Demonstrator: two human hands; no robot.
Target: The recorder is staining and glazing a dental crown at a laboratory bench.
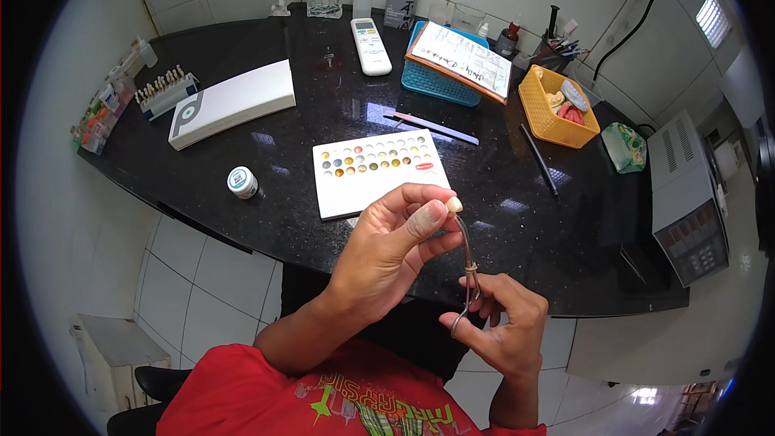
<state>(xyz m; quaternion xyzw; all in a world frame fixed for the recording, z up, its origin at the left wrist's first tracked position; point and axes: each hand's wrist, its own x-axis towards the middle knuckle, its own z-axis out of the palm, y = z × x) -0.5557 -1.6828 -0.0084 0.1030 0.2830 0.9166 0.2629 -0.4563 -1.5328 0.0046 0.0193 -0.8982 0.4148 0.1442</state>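
Note:
My left hand (391,246) pinches a small cream tooth-shaped piece (454,205) between thumb and index finger, at the upper tip of long metal forceps (467,254). Whether the forceps' jaws grip the piece is hidden. My right hand (504,323) holds the forceps by their looped handles, with a tan band wrapped round them above the loops. Just behind my left hand lies a white palette (375,194) with rows of small coloured wells, on the black counter (549,242).
A small white jar (242,182) and long white box (230,101) are left. A remote (371,47), blue basket (436,89) with a clipboard, and brush-like sticks (432,127) are behind. At right: a black pen (538,160), yellow basket (557,105), green packet (623,148) and white appliance (690,202).

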